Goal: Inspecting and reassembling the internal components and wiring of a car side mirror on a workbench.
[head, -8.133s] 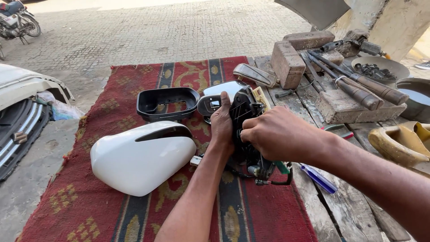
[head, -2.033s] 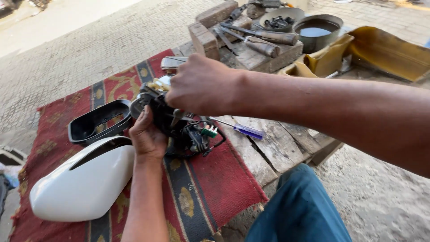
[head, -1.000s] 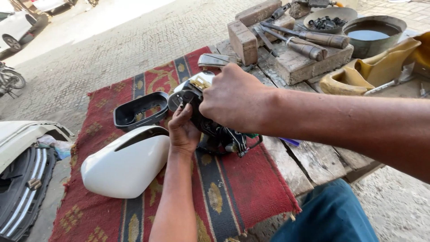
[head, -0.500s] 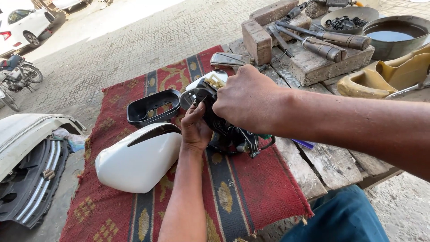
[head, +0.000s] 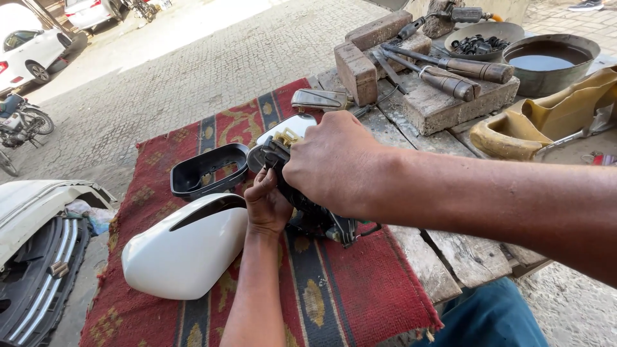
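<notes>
Red rug [head: 334, 302], wooden bench [head: 450, 257], seemingly outdoors

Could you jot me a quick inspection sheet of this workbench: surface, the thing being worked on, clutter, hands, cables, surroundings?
Surface: wooden bench under a red patterned rug.
Job's things: black mirror mechanism, gripped by both hands; white mirror cover and black frame beside it.
Clutter: bricks, hammers, bowl of dark liquid, dish of small parts.
Hands: left hand underneath, right hand on top.
Cables: thin wires at the mechanism's lower end.
Surroundings: paved ground, white car, motorbike, bumper.
</notes>
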